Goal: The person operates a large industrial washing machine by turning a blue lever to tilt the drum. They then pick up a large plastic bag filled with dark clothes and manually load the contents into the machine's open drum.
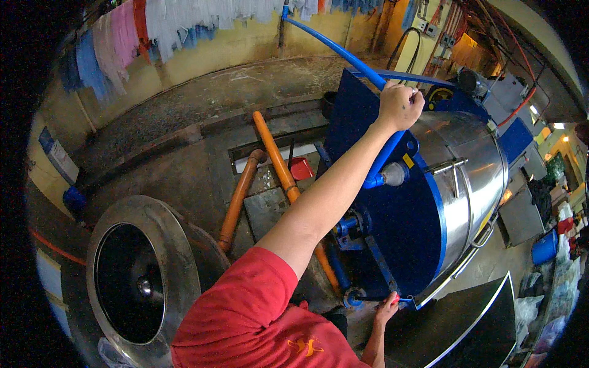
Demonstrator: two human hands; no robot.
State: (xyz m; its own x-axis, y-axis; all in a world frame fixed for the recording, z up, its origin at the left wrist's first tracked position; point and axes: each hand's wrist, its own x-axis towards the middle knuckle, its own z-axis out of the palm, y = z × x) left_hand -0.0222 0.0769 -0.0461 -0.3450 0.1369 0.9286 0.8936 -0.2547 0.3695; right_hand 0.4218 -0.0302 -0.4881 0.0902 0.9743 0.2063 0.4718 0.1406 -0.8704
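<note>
My left hand [401, 106] is closed at the bend of a blue pipe [338, 48], with my bare arm stretched across the view. Below that hand the pipe runs down to a blue elbow fitting on the dark blue end plate [391, 230] of a large stainless steel drum machine [474, 152]. Low in the view, my right hand [386, 309] grips a red knob [395, 299] by the lower edge of the end plate. A blue lever arm [381, 264] comes down close to the knob, and a round blue flange [354, 297] sits left of the hand.
At lower left stands a round metal drum [184, 239] with a dark opening. Orange pipes [271, 145] lean over a floor channel, beside a red dustpan [302, 169]. A dark panel with a pale metal edge [487, 303] lies at lower right. A blue bin [544, 247] stands beyond.
</note>
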